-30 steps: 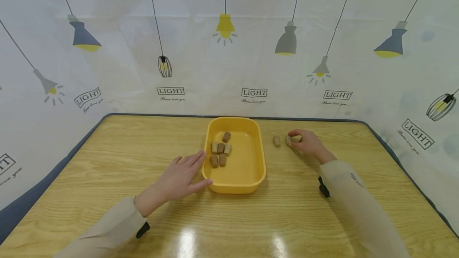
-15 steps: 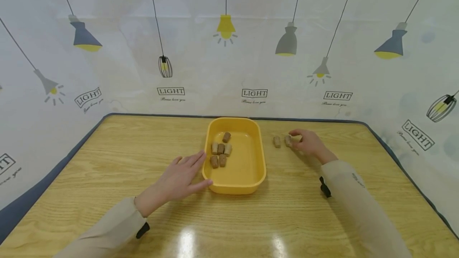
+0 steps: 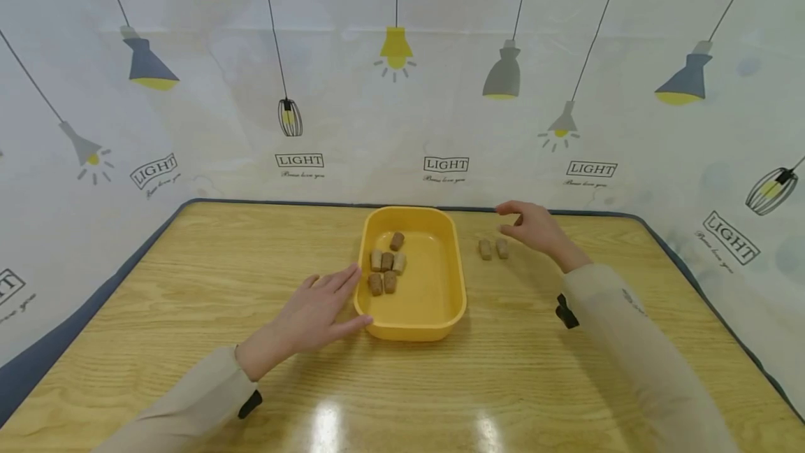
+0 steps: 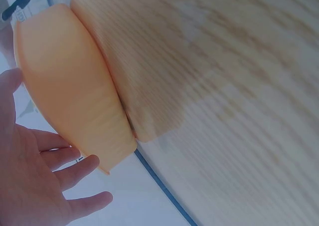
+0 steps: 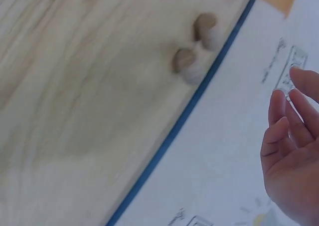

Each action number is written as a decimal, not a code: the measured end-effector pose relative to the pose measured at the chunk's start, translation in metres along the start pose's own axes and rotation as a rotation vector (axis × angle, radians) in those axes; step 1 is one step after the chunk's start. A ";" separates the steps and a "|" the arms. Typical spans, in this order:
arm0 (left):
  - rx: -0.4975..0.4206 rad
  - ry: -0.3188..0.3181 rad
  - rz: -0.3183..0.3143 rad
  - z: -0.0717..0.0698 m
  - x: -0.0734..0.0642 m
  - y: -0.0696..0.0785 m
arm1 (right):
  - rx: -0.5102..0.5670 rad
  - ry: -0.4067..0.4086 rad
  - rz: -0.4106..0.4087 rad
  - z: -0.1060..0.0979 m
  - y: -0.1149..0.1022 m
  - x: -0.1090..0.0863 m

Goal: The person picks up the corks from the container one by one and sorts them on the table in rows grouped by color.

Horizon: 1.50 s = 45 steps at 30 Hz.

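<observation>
A yellow plastic tub (image 3: pixel 434 299) stands on the table with several corks (image 3: pixel 388 261) gathered on its left side, some dark brown, some pale. Against the tub's left rim rests my left hand (image 3: pixel 314 310), its fingers spread and fairly straight; the left wrist view shows the tub's outer wall (image 4: pixel 75 81) beside that hand. My right hand (image 3: pixel 537 228) is raised off the table, thumb and fingers apart, holding nothing. Just below and left of it, two pale corks (image 3: pixel 485 249) stand side by side, slightly apart. The right wrist view shows both corks (image 5: pixel 185 61), blurred, away from the fingers.
The wooden table (image 3: pixel 251 243) has a dark blue edge along the back and sides. Behind it hangs a white sheet (image 3: pixel 352 89) printed with lamps and the word LIGHT. Beige sleeves (image 3: pixel 195 390) with dark tabs cover both forearms.
My right hand has let go of the right-hand cork and lifted up and away from it. That cork now stands slightly nearer the other one. The left hand stays at the tub.
</observation>
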<state>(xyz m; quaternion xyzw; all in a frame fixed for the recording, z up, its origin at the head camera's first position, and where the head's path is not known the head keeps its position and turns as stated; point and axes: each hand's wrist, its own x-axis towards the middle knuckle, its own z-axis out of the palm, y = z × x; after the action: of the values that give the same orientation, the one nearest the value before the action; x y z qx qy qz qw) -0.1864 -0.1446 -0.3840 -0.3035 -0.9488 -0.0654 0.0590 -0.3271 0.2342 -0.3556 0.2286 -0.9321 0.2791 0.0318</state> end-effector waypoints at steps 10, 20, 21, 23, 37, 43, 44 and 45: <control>-0.012 0.007 0.006 0.000 -0.001 0.000 | 0.038 -0.062 -0.045 0.006 -0.062 0.023; -0.021 0.002 -0.003 -0.001 0.000 0.000 | 0.047 -0.149 -0.001 0.013 -0.104 0.049; -0.022 0.001 -0.004 -0.001 0.000 0.000 | 0.046 -0.154 0.010 0.014 -0.107 0.051; -0.022 -0.003 -0.004 -0.001 0.000 0.000 | 0.057 -0.168 0.039 0.015 -0.115 0.055; -0.030 -0.017 -0.009 -0.002 0.000 0.001 | 0.225 -0.187 0.272 0.049 -0.139 0.068; -0.027 -0.015 -0.011 -0.002 0.001 0.001 | 0.265 -0.244 0.294 0.067 -0.137 0.069; -0.026 -0.015 -0.012 -0.001 0.001 0.001 | 0.277 -0.252 0.298 0.069 -0.137 0.068; -0.027 -0.016 -0.013 -0.001 0.001 0.001 | 0.298 -0.261 0.306 0.072 -0.137 0.068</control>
<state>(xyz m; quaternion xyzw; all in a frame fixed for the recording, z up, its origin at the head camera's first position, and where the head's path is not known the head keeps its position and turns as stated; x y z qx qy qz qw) -0.1865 -0.1437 -0.3824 -0.2985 -0.9502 -0.0761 0.0471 -0.3223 0.0667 -0.3343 0.1211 -0.9006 0.3832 -0.1656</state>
